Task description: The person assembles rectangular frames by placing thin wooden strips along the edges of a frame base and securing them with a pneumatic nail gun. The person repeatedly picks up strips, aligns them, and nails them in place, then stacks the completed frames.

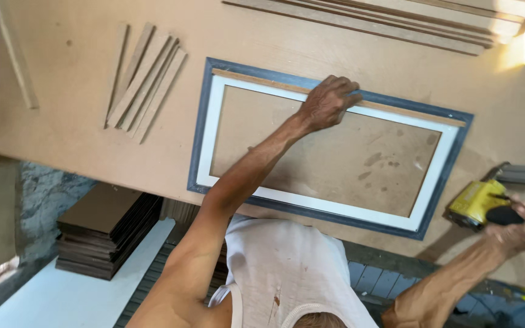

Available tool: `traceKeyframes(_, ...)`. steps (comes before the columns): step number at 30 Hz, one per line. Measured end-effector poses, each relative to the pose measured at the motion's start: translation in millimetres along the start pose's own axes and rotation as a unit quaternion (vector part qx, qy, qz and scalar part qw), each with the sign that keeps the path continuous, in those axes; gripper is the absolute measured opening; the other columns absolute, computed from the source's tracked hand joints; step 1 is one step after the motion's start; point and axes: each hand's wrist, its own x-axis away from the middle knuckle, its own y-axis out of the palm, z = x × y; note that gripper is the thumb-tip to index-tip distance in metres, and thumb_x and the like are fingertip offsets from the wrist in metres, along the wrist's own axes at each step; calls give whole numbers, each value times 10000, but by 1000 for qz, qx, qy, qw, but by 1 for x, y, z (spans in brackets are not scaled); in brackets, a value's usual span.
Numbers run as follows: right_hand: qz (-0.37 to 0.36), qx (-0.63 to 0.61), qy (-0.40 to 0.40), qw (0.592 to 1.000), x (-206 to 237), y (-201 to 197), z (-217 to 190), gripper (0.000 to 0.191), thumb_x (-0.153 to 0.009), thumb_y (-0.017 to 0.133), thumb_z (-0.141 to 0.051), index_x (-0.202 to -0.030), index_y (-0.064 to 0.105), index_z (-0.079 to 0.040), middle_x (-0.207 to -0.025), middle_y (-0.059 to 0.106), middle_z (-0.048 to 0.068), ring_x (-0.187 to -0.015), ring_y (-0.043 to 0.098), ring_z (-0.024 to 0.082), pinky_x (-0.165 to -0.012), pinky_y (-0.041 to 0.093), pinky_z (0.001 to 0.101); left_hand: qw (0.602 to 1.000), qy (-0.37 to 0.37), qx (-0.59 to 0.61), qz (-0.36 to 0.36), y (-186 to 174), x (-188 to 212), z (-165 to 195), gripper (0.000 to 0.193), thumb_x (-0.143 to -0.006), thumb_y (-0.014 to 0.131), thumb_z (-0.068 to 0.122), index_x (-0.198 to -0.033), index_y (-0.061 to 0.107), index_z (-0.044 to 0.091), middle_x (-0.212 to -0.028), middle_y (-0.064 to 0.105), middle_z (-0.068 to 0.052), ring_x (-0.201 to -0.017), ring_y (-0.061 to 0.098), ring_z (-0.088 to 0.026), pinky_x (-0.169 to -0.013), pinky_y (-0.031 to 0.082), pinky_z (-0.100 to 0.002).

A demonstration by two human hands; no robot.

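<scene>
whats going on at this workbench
A person is working on a rectangular picture frame, dark outside with a white inner border, lying flat on a brown workbench. The left hand presses a thin wooden strip along the frame's far edge. The right hand grips a yellow staple gun just off the frame's right end. A loose fan of similar strips lies to the left, longer ones at the far edge.
</scene>
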Motion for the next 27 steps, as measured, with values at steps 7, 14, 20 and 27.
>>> traceKeyframes(7,69,102,-53,991,40,32,-13,274,-796,617,85,-1057,544,44,-747,607,127,-566,619,257,-758,676,528,998,7,42,35,-12,-6,17,256,-824,664,-57,-1036,772,39,-1117,719,-119,-1026,611,-276,-877,475,-425)
traceKeyframes(14,-52,138,42,988,100,129,-8,164,-812,593,95,-963,583,31,-774,626,126,-689,690,280,-950,635,540,997,1,62,38,-29,-13,30,168,-843,781,45,-1010,769,42,-1088,709,-80,-956,585,-252,-821,447,-387)
traceKeyframes(20,-104,150,70,981,109,164,10,159,-828,612,90,-956,577,3,-749,614,101,-675,677,254,-1034,607,564,997,-13,66,32,-23,-13,27,159,-840,770,43,-999,781,40,-1068,712,-47,-913,567,-226,-818,454,-373)
traceKeyframes(27,-99,146,66,982,108,156,14,167,-832,585,97,-959,592,-10,-732,595,80,-643,646,235,-1041,580,601,997,-25,73,23,-15,-10,23,136,-858,762,24,-990,792,33,-1052,723,-57,-901,561,-222,-807,454,-373)
